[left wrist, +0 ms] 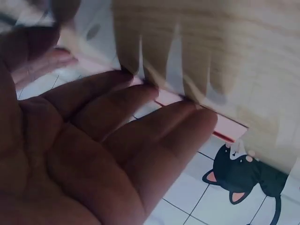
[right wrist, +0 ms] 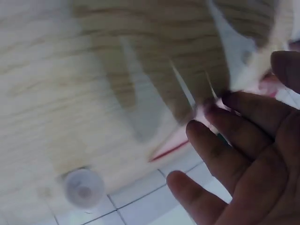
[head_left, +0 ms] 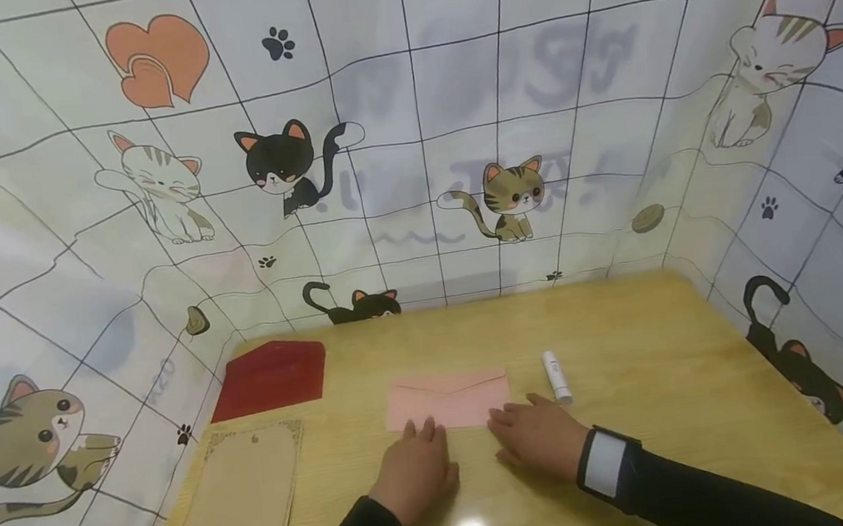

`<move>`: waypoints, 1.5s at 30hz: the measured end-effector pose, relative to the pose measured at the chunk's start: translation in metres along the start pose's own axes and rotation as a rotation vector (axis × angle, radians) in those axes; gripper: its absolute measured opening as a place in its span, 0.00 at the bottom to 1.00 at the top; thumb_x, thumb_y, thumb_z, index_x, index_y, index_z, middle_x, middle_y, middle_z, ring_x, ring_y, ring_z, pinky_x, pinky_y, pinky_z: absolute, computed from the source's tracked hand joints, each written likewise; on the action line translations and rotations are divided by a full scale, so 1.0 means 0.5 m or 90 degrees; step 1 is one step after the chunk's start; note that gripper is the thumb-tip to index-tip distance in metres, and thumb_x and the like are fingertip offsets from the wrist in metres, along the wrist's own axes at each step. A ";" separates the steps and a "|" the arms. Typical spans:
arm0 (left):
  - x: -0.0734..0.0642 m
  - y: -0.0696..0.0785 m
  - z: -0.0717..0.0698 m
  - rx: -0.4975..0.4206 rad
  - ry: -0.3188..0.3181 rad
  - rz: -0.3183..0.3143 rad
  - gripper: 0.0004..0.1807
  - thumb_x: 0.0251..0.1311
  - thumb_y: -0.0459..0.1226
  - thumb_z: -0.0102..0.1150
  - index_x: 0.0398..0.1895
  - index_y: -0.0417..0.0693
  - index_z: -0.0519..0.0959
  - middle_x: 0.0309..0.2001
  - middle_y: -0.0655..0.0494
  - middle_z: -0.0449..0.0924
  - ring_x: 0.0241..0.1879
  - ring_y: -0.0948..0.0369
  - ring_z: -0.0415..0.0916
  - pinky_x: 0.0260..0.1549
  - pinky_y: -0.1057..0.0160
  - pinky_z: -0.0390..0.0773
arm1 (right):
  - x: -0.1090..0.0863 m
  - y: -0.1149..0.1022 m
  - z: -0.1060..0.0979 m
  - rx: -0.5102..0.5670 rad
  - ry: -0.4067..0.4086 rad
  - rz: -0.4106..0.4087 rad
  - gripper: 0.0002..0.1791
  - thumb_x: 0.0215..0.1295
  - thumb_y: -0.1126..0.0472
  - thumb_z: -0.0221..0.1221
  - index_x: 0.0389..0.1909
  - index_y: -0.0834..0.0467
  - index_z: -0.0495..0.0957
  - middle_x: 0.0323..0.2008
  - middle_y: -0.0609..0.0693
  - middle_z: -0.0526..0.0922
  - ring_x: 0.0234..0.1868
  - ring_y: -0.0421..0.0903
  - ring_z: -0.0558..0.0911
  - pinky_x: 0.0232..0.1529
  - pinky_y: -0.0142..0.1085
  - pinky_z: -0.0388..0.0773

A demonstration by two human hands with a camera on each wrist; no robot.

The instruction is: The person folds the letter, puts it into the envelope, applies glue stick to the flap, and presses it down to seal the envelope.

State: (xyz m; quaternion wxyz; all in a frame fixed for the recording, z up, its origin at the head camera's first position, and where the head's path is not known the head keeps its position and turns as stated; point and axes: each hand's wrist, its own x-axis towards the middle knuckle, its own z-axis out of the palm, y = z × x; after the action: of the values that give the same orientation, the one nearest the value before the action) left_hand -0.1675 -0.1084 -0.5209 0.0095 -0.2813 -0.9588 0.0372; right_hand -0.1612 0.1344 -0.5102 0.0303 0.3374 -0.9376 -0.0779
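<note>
A pink envelope [head_left: 449, 407] lies flat on the wooden table, its flap side up and the flap's pointed edge toward its middle. At its near left edge my left hand [head_left: 415, 471] touches it with extended fingertips. My right hand [head_left: 540, 438] lies palm down at the near right corner, fingers spread and fairly straight over that edge. In the left wrist view the left fingers [left wrist: 178, 126] stretch out to the envelope's thin edge [left wrist: 229, 126]. The right wrist view shows the right fingers [right wrist: 215, 152] reaching the pink edge too.
A white capped tube [head_left: 555, 377], like a glue stick, lies just beyond my right hand. At the left are a dark red envelope [head_left: 274, 380] and tan sheets with an ornate border [head_left: 239, 496]. A cat-printed cloth [head_left: 410, 130] stands around the table's back and sides.
</note>
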 end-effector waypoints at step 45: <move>-0.237 -0.557 0.031 -0.223 -0.108 -0.460 0.53 0.49 0.64 0.66 0.48 0.16 0.67 0.37 0.24 0.77 0.29 0.46 0.73 0.31 0.44 0.78 | 0.055 -0.029 -0.004 0.177 0.006 0.070 0.27 0.50 0.42 0.70 0.51 0.48 0.83 0.57 0.50 0.82 0.48 0.54 0.80 0.41 0.50 0.82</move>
State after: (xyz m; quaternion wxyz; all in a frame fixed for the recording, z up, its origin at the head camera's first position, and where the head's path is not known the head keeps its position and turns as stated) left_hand -0.2184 -0.4072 -0.5146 -0.1048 0.0804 -0.9852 -0.1092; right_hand -0.1732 0.1054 -0.5106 -0.0083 0.2872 -0.9562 0.0557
